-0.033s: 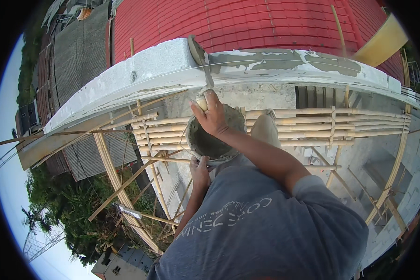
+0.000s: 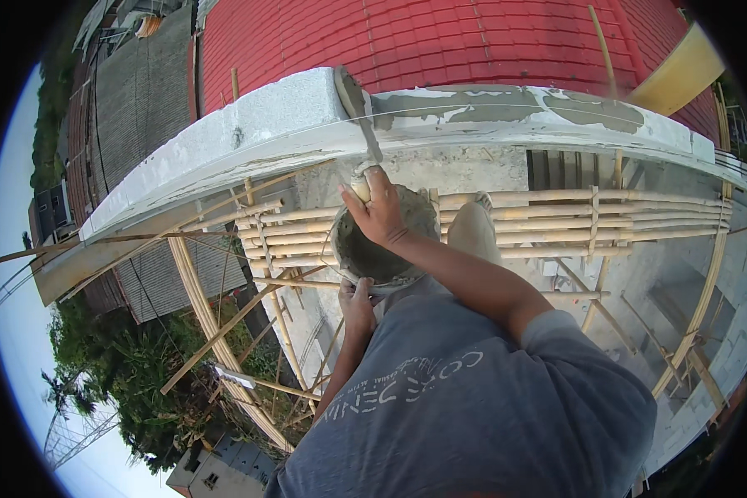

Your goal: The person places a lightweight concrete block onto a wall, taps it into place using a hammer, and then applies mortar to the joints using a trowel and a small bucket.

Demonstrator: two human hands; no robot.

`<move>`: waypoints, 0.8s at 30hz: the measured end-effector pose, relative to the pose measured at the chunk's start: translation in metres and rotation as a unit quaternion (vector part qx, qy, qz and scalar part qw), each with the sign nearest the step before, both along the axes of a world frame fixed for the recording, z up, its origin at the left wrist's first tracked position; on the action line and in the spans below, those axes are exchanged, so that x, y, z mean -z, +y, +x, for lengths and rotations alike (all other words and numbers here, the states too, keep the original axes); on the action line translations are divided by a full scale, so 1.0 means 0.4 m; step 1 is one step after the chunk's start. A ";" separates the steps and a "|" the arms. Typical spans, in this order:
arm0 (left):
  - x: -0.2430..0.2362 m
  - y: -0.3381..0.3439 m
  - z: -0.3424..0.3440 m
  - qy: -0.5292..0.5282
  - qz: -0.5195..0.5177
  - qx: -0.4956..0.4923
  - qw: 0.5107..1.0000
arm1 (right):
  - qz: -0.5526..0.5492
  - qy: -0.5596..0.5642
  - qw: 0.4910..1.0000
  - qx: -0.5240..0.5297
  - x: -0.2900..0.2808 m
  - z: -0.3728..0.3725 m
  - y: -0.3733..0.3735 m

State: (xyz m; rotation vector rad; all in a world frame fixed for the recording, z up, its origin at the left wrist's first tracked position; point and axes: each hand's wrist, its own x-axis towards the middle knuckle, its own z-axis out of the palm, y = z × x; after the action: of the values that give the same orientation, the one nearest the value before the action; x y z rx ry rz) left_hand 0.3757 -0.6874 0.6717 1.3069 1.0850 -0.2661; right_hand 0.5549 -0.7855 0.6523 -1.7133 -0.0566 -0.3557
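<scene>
My right hand [image 2: 377,207] is closed around the pale handle of a trowel [image 2: 358,104], above a round bucket [image 2: 427,217]. The grey, mortar-smeared blade points away from me and lies along the end of a white block [image 2: 286,104] on top of the wall. To the right of the blade, wet grey mortar [image 2: 494,114] is spread unevenly over the wall's top. My left hand [image 2: 358,309] grips the bucket's near rim. Grey mortar coats the bucket's inside; my right hand and forearm partly cover its opening.
Bamboo poles [image 2: 548,226] form a scaffold platform under the bucket, with one of my feet on it at the right. A taut string [image 2: 448,110] runs along the wall. Beyond lies a red tiled roof [image 2: 407,41]. Trees [image 2: 166,373] and lower ground show at the left.
The trowel's tip has slid very slightly down against the block's end. Both hands keep their grips, and the bucket has hardly moved.
</scene>
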 end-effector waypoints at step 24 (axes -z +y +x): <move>-0.043 0.022 0.013 -0.008 -0.030 0.007 0.999 | -0.154 0.210 0.947 -0.190 -0.020 -0.165 -0.329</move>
State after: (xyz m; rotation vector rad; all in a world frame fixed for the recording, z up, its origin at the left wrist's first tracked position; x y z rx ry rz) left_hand 0.3809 -0.6785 0.6889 1.2625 1.0465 -0.2956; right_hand 0.4887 -0.9172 0.6601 -2.0047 -0.1337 0.3244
